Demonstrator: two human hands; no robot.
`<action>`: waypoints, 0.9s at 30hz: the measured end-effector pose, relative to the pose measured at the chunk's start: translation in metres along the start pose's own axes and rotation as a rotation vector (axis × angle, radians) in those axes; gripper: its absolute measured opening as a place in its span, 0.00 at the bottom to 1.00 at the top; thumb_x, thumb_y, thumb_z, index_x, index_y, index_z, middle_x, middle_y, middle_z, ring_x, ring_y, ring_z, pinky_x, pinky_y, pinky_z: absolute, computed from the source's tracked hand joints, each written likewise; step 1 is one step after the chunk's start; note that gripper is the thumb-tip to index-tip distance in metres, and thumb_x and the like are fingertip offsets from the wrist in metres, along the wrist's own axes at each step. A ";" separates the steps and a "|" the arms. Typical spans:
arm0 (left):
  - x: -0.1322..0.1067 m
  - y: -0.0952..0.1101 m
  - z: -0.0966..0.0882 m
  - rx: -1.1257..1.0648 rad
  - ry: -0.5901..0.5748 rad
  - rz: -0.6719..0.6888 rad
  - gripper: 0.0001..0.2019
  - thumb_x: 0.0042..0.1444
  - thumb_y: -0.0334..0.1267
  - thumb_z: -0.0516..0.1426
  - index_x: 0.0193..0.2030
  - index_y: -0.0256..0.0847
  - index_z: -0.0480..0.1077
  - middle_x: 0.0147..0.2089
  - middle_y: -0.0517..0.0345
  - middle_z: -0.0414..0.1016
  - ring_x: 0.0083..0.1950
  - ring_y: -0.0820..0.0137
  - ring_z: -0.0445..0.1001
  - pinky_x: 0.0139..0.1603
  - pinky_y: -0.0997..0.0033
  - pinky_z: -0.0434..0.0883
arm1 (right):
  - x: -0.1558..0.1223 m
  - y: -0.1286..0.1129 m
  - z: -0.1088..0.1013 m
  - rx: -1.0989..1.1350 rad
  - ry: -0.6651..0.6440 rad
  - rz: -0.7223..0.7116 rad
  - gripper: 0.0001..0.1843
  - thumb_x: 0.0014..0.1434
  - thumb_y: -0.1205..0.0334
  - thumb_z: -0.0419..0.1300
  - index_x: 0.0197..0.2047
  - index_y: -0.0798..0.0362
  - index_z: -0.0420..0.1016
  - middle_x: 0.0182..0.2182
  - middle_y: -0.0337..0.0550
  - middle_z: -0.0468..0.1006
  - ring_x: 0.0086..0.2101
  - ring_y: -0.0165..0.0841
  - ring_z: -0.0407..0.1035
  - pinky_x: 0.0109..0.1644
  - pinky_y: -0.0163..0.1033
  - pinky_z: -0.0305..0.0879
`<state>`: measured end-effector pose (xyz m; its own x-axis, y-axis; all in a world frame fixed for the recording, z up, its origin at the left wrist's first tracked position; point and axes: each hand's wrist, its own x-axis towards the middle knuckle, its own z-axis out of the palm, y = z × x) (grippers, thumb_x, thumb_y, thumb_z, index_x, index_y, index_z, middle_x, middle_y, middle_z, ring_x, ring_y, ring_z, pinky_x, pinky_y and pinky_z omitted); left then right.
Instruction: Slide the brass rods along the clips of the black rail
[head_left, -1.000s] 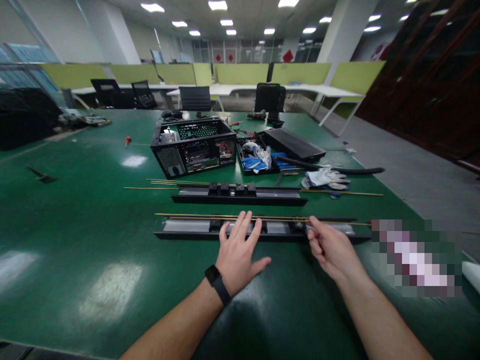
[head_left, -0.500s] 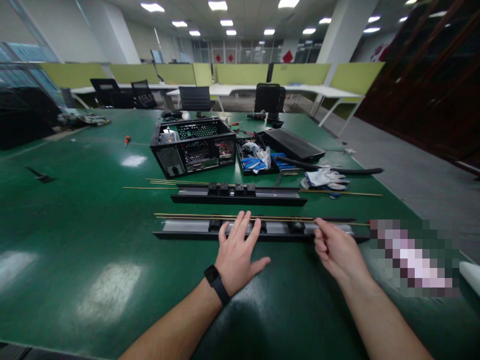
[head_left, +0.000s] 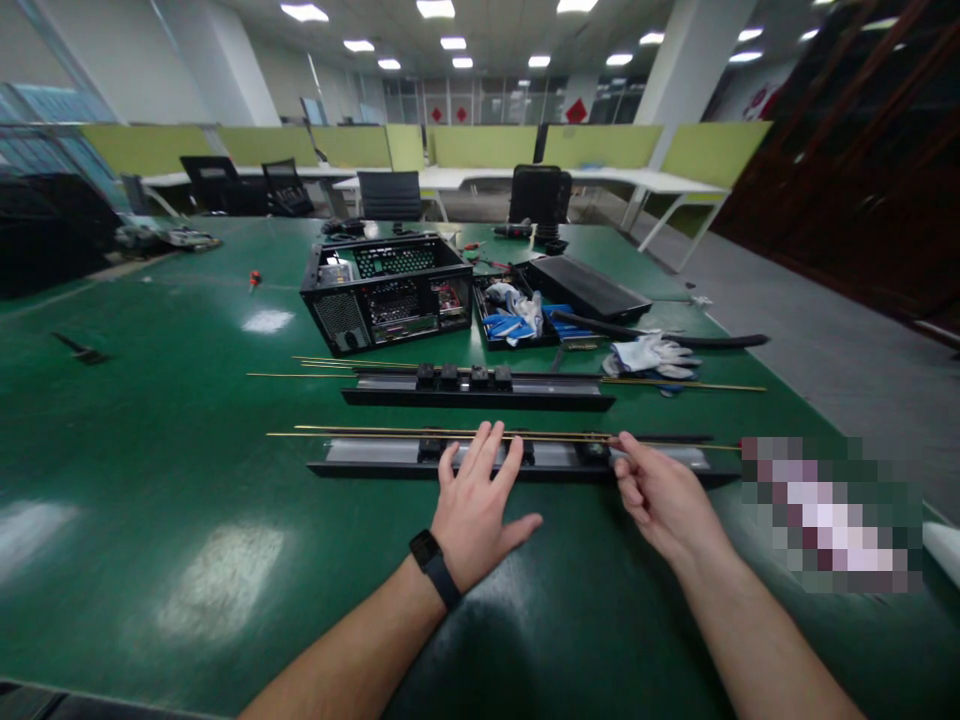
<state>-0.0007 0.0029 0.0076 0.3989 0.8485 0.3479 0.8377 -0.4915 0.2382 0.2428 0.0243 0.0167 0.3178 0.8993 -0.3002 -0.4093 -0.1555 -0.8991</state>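
Observation:
My left hand (head_left: 476, 515), with a black watch at the wrist, lies over the near black channel (head_left: 382, 472). Its fingers are spread, their tips resting at thin brass-coloured rods (head_left: 360, 433) that run along the channel. To its right, my right hand (head_left: 667, 505) pinches a thin rod between thumb and fingertips above the channel. Black blocks (head_left: 595, 449) sit inside this channel, partly hidden by my left hand. Behind it lies a second black channel (head_left: 480, 399) with several black blocks (head_left: 448, 377) and more thin rods.
Farther back stand an open black computer case (head_left: 341, 320) and a black tray with blue-and-white gloves (head_left: 517, 318). Another white glove (head_left: 652, 353) lies by a black strip (head_left: 720, 343). A small dark tool (head_left: 79, 350) is at left. A blurred patch covers the right side.
My right hand has slid left along the near channel, and the left end of a rod now reaches farther left. My left hand has stayed in place.

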 end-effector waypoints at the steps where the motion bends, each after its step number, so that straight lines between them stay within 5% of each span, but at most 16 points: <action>1: 0.000 0.000 0.000 -0.001 0.002 0.002 0.44 0.53 0.52 0.65 0.73 0.45 0.52 0.76 0.43 0.46 0.76 0.51 0.47 0.70 0.39 0.49 | 0.001 0.000 -0.001 0.022 0.038 -0.016 0.16 0.49 0.55 0.73 0.34 0.55 0.74 0.19 0.35 0.71 0.11 0.21 0.54 0.07 0.24 0.44; 4: 0.000 0.000 -0.001 -0.003 0.002 0.006 0.45 0.52 0.51 0.65 0.73 0.45 0.52 0.76 0.42 0.48 0.75 0.50 0.48 0.70 0.39 0.49 | 0.002 0.000 -0.003 0.051 0.114 -0.049 0.16 0.48 0.57 0.74 0.32 0.54 0.72 0.18 0.34 0.70 0.11 0.21 0.55 0.07 0.24 0.45; 9: 0.000 -0.001 -0.001 -0.004 -0.002 -0.003 0.44 0.53 0.52 0.64 0.73 0.45 0.52 0.76 0.43 0.46 0.76 0.52 0.46 0.70 0.39 0.48 | 0.000 -0.002 -0.001 -0.017 -0.021 0.036 0.18 0.48 0.56 0.74 0.28 0.55 0.70 0.18 0.35 0.70 0.10 0.19 0.52 0.07 0.24 0.44; 14: 0.000 -0.001 -0.002 -0.003 -0.011 0.000 0.44 0.54 0.52 0.64 0.73 0.44 0.52 0.77 0.44 0.46 0.76 0.53 0.45 0.70 0.40 0.48 | 0.002 -0.004 -0.004 0.045 0.110 -0.019 0.14 0.50 0.57 0.73 0.34 0.54 0.74 0.18 0.32 0.68 0.11 0.20 0.54 0.07 0.23 0.46; 18: 0.000 0.000 -0.003 -0.005 -0.015 0.000 0.43 0.54 0.52 0.64 0.73 0.44 0.51 0.77 0.44 0.46 0.76 0.54 0.45 0.70 0.40 0.48 | 0.003 -0.001 -0.005 -0.024 -0.033 0.043 0.17 0.50 0.55 0.74 0.30 0.55 0.72 0.19 0.34 0.69 0.11 0.19 0.52 0.07 0.24 0.45; 23: -0.001 0.000 -0.001 -0.007 -0.012 -0.002 0.44 0.53 0.52 0.65 0.73 0.44 0.52 0.77 0.45 0.46 0.76 0.54 0.45 0.70 0.40 0.48 | 0.002 0.000 -0.005 0.039 0.084 -0.040 0.15 0.51 0.56 0.73 0.34 0.54 0.73 0.20 0.34 0.70 0.11 0.21 0.55 0.07 0.24 0.46; 27: -0.001 -0.001 0.001 -0.007 0.000 0.002 0.44 0.53 0.52 0.65 0.73 0.44 0.52 0.76 0.45 0.47 0.76 0.52 0.46 0.70 0.40 0.49 | 0.003 0.001 -0.005 -0.027 -0.035 0.016 0.16 0.50 0.57 0.73 0.29 0.56 0.72 0.18 0.34 0.69 0.11 0.20 0.53 0.07 0.24 0.44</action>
<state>-0.0014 0.0025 0.0065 0.4001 0.8476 0.3487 0.8345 -0.4942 0.2436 0.2477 0.0252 0.0133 0.2810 0.9103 -0.3039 -0.3904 -0.1808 -0.9027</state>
